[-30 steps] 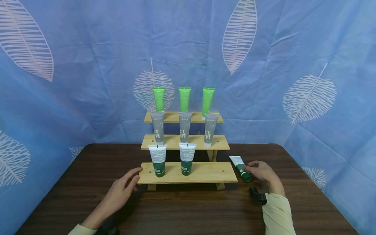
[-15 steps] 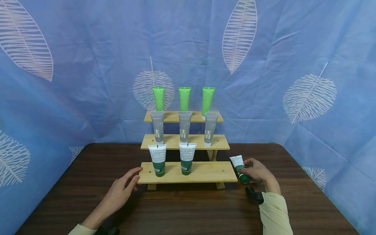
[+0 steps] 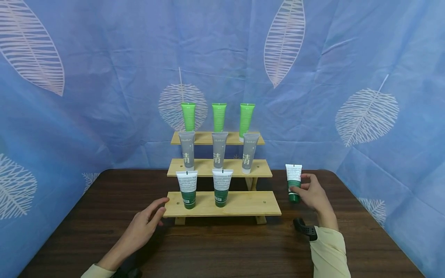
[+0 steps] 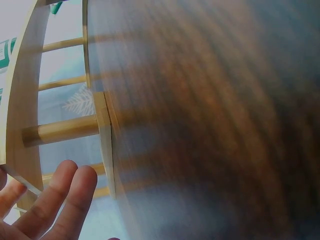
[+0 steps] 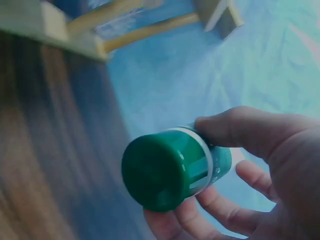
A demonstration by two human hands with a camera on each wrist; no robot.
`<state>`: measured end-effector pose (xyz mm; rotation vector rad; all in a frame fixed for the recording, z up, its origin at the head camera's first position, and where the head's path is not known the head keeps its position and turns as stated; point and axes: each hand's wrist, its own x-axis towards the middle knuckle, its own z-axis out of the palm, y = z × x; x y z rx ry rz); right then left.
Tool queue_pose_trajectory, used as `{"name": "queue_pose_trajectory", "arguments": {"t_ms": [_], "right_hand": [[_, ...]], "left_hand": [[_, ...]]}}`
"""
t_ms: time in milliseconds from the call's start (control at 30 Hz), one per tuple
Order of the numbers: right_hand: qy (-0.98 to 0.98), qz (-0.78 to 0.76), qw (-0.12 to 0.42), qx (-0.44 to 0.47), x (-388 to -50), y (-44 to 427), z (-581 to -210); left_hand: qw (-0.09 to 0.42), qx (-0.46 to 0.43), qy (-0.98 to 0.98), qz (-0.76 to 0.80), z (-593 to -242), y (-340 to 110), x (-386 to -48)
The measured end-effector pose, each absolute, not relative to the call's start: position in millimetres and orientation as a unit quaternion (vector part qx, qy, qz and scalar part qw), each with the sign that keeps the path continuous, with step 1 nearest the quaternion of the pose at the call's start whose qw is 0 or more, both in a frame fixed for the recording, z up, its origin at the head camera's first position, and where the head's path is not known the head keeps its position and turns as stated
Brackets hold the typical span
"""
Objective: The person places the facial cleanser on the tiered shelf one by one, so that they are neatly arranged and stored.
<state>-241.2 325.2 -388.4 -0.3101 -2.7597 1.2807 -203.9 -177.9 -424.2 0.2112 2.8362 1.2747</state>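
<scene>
A white and green squeeze tube [image 3: 294, 183] stands cap down in my right hand [image 3: 314, 195], pinched between thumb and fingers, right of the stand. The right wrist view shows its dark green cap [image 5: 152, 172] clear of the fingers. My left hand [image 3: 144, 226] touches the left end of the bottom shelf of the wooden stand [image 3: 243, 208] with fairly straight fingers. In the left wrist view two of its fingers [image 4: 80, 195] lie below the shelf board. On that bottom shelf, two matching tubes stand: a left tube [image 3: 187, 189] and a middle tube [image 3: 221, 187].
Three grey tubes [image 3: 219, 148] stand on the middle shelf, and three bright green tubes [image 3: 218, 116] on the top one. The stand rests on a dark wooden table [image 3: 222, 251]. A blue leaf-patterned cloth [image 3: 139, 77] hangs behind and beside it.
My right hand has lifted the white and green tube from lying tilted on the table and turned it upright, slightly farther back. The left hand has stayed at the shelf end.
</scene>
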Motion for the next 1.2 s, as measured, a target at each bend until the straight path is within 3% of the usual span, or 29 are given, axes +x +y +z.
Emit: {"name": "queue_pose_trajectory", "arguments": {"t_ms": [500,833,1200], "right_hand": [[-0.881,0.443,0.165,0.004,-217,301,-325],[-0.889,0.411,0.190,0.065,-203,269,-318],[-0.856,0.479,0.163,0.109,-199,237,-344]], "left_hand": [[0.012,0.070,0.907,0.415,-425,-178,-202],[0.009,0.066,0.912,0.405,-425,-178,-204],[0.007,0.070,0.909,0.411,-427,-179,-204]]}}
